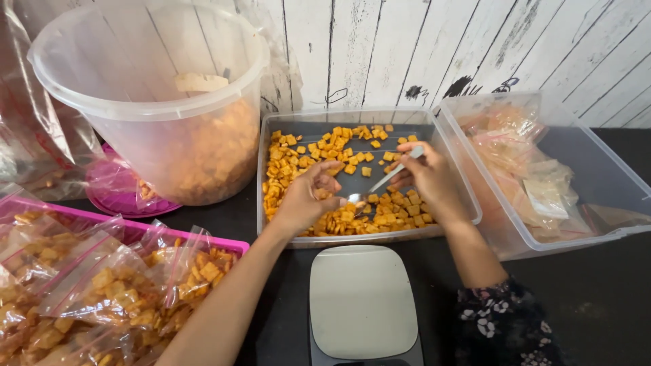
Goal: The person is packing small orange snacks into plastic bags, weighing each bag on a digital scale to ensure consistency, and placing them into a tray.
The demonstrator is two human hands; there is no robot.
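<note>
Two hands are over the tray point(266, 169). My left hand point(308, 196) is cupped around some crackers point(339, 152). My right hand point(430, 179) pinches a spoon point(383, 181) that scoops more. If I tip the spoon, I think crackers could fall past my hand, maybe onto the scale point(359, 298).

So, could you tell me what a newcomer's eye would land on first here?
Probably the clear tray of orange square crackers at centre, where the right hand holds a spoon and the left hand pinches some crackers. Next, the big bucket at upper left, and the bagged snacks in the pink bin at lower left.
</note>
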